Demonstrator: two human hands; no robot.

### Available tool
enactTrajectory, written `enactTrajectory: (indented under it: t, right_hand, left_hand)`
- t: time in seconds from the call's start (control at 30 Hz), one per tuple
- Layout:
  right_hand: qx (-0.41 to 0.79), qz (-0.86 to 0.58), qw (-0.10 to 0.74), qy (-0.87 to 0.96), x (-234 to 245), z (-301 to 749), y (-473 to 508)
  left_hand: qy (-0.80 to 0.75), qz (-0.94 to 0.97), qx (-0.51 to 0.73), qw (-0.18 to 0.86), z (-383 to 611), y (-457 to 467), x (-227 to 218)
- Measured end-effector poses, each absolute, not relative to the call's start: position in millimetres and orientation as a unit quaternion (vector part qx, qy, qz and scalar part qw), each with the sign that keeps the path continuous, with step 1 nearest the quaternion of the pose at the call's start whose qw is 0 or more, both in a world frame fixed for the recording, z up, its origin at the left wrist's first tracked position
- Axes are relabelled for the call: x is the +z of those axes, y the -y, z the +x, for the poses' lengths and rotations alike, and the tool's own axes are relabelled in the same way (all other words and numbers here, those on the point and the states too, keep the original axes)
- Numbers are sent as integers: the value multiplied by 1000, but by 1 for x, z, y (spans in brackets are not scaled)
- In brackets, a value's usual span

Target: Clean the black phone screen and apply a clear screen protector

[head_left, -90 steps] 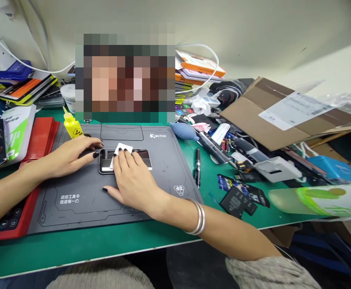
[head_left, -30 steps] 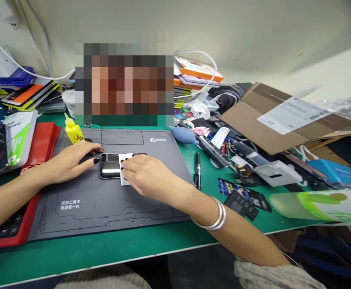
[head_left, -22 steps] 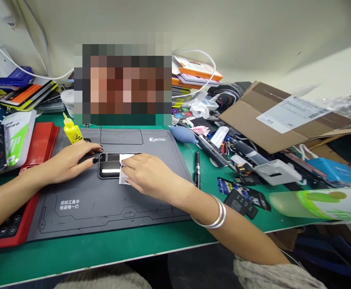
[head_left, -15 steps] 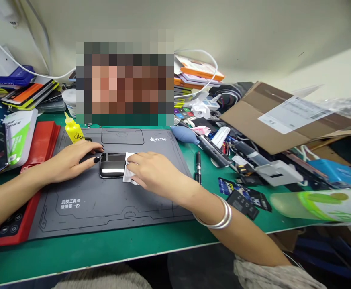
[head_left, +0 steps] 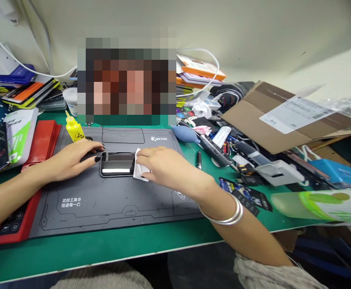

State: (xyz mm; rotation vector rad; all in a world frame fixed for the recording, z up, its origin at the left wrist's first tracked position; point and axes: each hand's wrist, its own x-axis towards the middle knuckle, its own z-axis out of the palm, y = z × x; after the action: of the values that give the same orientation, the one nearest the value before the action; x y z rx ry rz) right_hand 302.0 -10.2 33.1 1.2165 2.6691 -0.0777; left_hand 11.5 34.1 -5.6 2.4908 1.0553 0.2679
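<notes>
a green worktop (head_left: 103, 257) spans the view, crowded toward the back and right with a flattened cardboard box (head_left: 272, 120), stacked packaging, loose black phone batteries (head_left: 244, 196), a rubber air blower (head_left: 186, 135) and a black pen (head_left: 198, 159). a dark grey repair mat (head_left: 109, 216) lies across the front of it, with a red tray (head_left: 41, 138) along the mat's left side and a yellow dropper bottle (head_left: 74, 130) near its far left corner.

the smartphone (head_left: 117, 164) lies flat near the middle of the mat, its glossy black face up; which side of the phone this is cannot be told. the left hand (head_left: 73, 154) is open and curved low over the mat, its fingertips against the phone's left edge. the right hand (head_left: 163, 165) is closed on a crumpled white wipe (head_left: 139, 169), pressing it to the phone's right end, with silver bangles (head_left: 228, 212) at the wrist.

the main risk seems to be the phone sliding: the left hand's contact looks light, so a hard sideways push could shift it. a dirty or fraying wipe could also smear or mark the glossy surface.
</notes>
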Motion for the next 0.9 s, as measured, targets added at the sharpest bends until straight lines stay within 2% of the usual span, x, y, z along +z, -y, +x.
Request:
enactTrajectory:
  t: [0.6, 0.77, 0.9]
  right_hand:
    - [-50, 395, 106, -911, 33, 298, 10]
    - [-64, 387, 74, -917, 26, 299, 7]
    - [-81, 353, 6, -932, 17, 303, -1]
  left_hand:
    - [-384, 894, 93, 210, 12, -34, -6]
    - [-383, 893, 96, 214, 12, -34, -7]
    - [-387, 892, 95, 213, 13, -34, -6]
